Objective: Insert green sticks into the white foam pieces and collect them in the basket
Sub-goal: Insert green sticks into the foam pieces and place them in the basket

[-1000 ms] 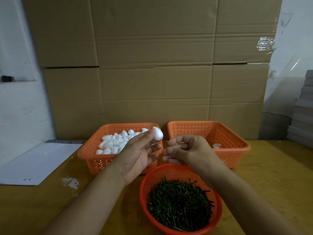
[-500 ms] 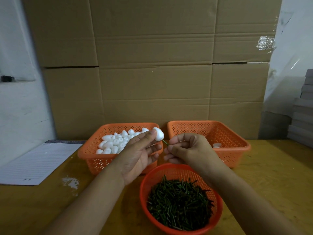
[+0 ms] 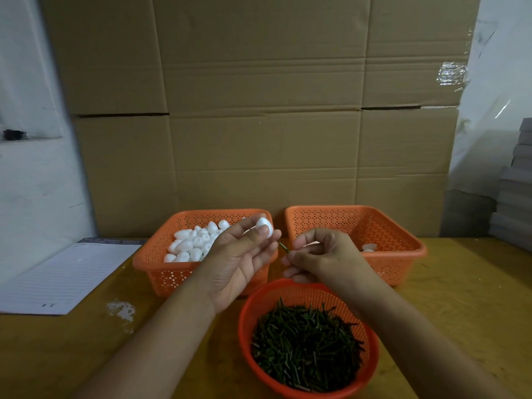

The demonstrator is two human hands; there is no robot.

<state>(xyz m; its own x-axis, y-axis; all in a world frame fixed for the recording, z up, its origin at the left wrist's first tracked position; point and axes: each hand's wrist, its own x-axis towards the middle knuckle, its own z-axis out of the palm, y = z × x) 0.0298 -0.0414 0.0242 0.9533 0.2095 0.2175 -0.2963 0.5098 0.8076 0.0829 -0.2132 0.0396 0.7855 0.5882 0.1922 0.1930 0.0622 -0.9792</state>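
Note:
My left hand (image 3: 241, 260) pinches a white egg-shaped foam piece (image 3: 264, 226) between thumb and fingertips, above the left orange basket (image 3: 172, 272) full of white foam pieces (image 3: 193, 243). My right hand (image 3: 322, 257) pinches a thin green stick (image 3: 284, 247) whose tip points up-left toward the foam piece, a short gap away. The right orange basket (image 3: 403, 249) holds a few foam pieces (image 3: 369, 247) partly hidden by my right hand. A round red basket (image 3: 288, 292) of green sticks (image 3: 305, 347) sits in front.
A lined paper pad (image 3: 66, 277) lies on the wooden table (image 3: 460, 312) at the left. Stacked cardboard boxes (image 3: 259, 110) form a wall right behind the baskets. Grey stacked boards (image 3: 515, 197) stand at the far right. A white smear (image 3: 121, 309) marks the table.
My right hand has brought the green stick out between its fingertips and angled it toward the foam piece. My left hand has kept the foam piece nearly still.

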